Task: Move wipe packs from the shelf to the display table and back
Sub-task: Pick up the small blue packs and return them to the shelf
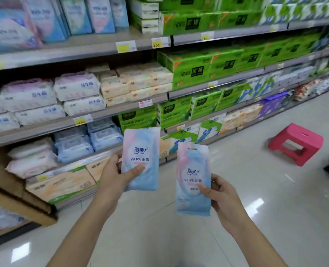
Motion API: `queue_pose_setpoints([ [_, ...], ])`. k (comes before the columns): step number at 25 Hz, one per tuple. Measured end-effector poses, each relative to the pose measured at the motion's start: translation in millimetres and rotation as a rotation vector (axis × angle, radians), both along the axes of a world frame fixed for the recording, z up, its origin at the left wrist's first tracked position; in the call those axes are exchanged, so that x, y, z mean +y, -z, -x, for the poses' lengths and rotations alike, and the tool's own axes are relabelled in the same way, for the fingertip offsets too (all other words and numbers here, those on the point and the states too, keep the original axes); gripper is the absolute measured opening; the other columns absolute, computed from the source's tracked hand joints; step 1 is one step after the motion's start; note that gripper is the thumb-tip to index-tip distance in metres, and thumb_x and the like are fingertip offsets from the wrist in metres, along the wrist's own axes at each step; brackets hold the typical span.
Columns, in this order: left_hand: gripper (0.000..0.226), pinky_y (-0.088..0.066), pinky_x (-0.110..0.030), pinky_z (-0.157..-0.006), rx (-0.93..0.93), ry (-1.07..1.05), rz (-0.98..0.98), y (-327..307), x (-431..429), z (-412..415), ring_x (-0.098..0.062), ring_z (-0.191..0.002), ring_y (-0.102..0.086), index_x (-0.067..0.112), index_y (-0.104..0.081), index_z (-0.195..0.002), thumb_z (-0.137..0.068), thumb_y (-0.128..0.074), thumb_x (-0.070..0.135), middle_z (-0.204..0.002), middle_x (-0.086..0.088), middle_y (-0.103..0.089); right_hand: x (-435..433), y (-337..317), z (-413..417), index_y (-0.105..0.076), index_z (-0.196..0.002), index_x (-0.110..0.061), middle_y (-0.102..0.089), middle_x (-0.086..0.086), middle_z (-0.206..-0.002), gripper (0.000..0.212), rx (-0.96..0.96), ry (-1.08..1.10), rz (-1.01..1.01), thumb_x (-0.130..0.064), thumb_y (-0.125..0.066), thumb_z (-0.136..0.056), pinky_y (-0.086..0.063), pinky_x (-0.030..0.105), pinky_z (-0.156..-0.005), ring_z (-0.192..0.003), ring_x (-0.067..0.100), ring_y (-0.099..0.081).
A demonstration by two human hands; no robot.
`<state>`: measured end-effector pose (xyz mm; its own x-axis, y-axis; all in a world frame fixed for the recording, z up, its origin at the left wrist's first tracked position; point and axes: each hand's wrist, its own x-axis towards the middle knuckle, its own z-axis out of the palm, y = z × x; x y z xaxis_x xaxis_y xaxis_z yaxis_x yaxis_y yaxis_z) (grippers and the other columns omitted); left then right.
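Head view shows me holding 2 flat, soft plastic wipe packs printed in pale blue and pink, 1 in each hand, upright in front of the grey metal shelf [121, 110].

Risk comes first. Both packs are slick film held only near their lower half, so I judge either could slide out if I loosen my thumb while turning. No display table is in view, so I cannot tell which way I must carry them; walking without looking down could bring my foot against the pink plastic step stool [296, 143] on the glossy tiled floor [275, 209] to my right, well apart from my hands. A brown cardboard box [15, 193] juts out from the shelf at my left, near that forearm, and a wide swing could clip it.

My left hand [117, 176] is raised, thumb pressed across the front of the left wipe pack [141, 155], fingers curled behind. My right hand [223, 199] sits lower, thumb on the face of the right wipe pack [193, 180], fingers wrapped at its right edge. The 2 packs are near each other but not touching.
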<state>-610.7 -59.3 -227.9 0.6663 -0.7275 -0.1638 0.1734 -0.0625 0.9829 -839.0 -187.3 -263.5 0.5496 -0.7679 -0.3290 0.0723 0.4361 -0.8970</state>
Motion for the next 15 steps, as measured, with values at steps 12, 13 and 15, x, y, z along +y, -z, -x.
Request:
queue_pose_setpoints([
  [12, 0.044, -0.055, -0.021, -0.058, -0.019, -0.216, 0.106, -22, -183, -104, -0.010, -0.078, -0.070, 0.019, -0.057, -0.099, -0.064, -0.081, 0.007, -0.094, 0.002, -0.073, -226, -56, -155, -0.062, -0.104, -0.003, -0.074, 0.008, -0.093, 0.050, -0.103, -0.163, 0.133, -0.016, -0.080, -0.059, -0.056, 0.023, -0.060, -0.081, 0.023, -0.068],
  [13, 0.045, -0.053, -0.019, -0.056, -0.027, -0.246, 0.124, -26, -190, -113, -0.008, -0.075, -0.070, 0.020, -0.058, -0.098, -0.061, -0.081, 0.008, -0.090, 0.005, -0.073, -242, -70, -175, -0.063, -0.104, -0.004, -0.074, 0.007, -0.093, 0.053, -0.127, -0.184, 0.171, -0.022, -0.082, -0.058, -0.056, 0.024, -0.061, -0.082, 0.023, -0.069],
  [15, 0.044, -0.052, -0.017, -0.056, -0.021, -0.317, 0.151, -32, -198, -131, -0.007, -0.075, -0.070, 0.017, -0.058, -0.101, -0.064, -0.079, 0.005, -0.091, 0.004, -0.073, -268, -97, -215, -0.065, -0.101, -0.008, -0.075, 0.005, -0.094, 0.065, -0.179, -0.223, 0.248, -0.033, -0.088, -0.047, -0.057, 0.026, -0.065, -0.085, 0.019, -0.070],
])
